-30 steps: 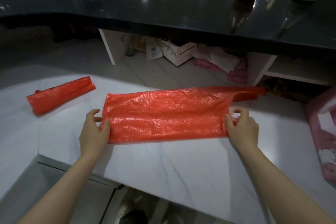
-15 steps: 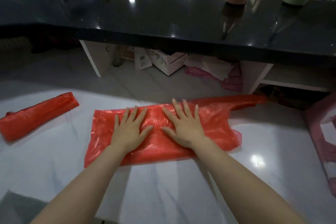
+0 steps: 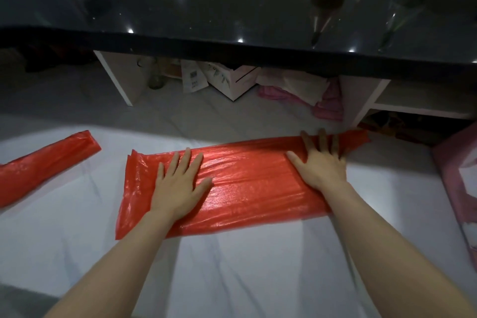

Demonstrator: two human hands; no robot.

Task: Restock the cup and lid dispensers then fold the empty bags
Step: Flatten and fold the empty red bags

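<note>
Two flat hands, left hand (image 3: 178, 186) and right hand (image 3: 318, 165), press the red bag (image 3: 247, 188) at frame centre on the table (image 3: 245, 266), gripping nothing. Trapped air could spring the slippery film open once released.

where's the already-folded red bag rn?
In the head view, the folded red plastic bag lies at the far left of the white marble counter, apart from the flat red bag under both hands.
</note>
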